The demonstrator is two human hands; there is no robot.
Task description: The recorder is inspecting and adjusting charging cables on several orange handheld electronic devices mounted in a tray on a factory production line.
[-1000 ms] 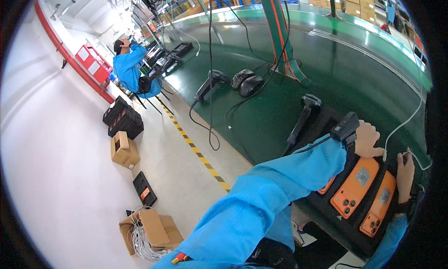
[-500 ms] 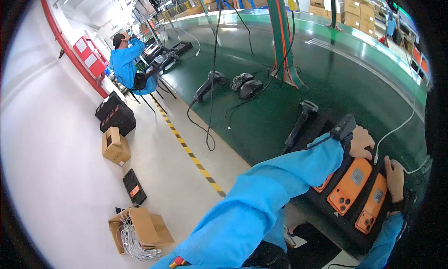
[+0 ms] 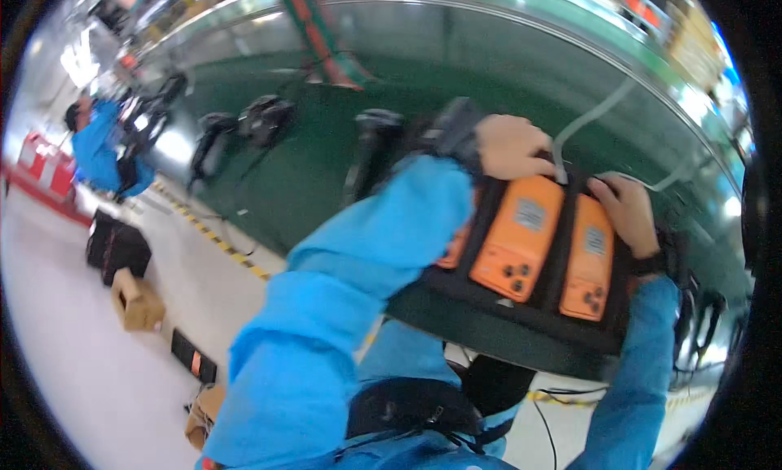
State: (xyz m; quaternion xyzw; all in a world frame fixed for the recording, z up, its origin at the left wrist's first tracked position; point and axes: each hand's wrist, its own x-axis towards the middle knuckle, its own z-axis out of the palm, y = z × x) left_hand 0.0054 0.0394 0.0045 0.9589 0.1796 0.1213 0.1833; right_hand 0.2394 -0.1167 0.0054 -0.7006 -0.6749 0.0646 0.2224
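Three orange smartphones lie back up in a black tray, with white labels on their backs. The middle phone (image 3: 518, 240) and right phone (image 3: 588, 262) show camera lenses at their near ends; my left sleeve partly covers the left phone (image 3: 454, 246). My left hand (image 3: 511, 148), fingers curled, is at the far end of the middle phone. Close beside its fingertips is the plug of a white cable (image 3: 586, 120). My right hand (image 3: 629, 212) closes at the far end of the right phone. Blur and the fingers hide what either hand grips.
A barcode scanner (image 3: 371, 148) lies left of the tray (image 3: 533, 315) on the green bench; another scanner (image 3: 210, 148) and a dark wrapped object (image 3: 265, 121) are farther left. A co-worker in blue (image 3: 106, 148) sits at far left. Cardboard boxes (image 3: 137, 301) stand on the floor.
My view has swung right, so the bench and phones appear farther left and the picture is blurred. Both hands stay at the phones' far ends.
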